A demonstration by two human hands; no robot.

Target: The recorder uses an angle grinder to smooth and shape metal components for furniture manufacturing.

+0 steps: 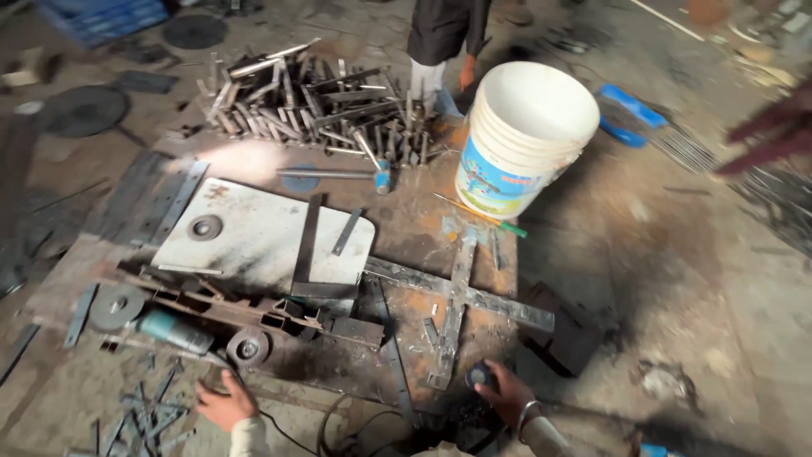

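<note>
- Workshop floor is looking pretty grimy, dusty concrete with metal scrap lying all over, and a rusty steel plate is sitting low on it, serving as the bench.
- Right hand is reaching in at the bottom edge, fingers curling around a small dark round object, gripping it just beside the lower end of a welded steel cross.
- Left hand is resting down on the floor at the near-left corner of the plate, fingers loosely spread, not holding anything as far as I can tell; a black cable is running right beside it.
- An angle grinder is lying near that hand, next to a frame of square tube.
- A pale sheet is lying flat mid-plate with flat bars on top.
- A white bucket is standing at the far right corner, and a heap of cut steel pieces is piling up behind.
- Another person is standing at the far side, and someone else's arm is poking in, blurry, from the right.
</note>
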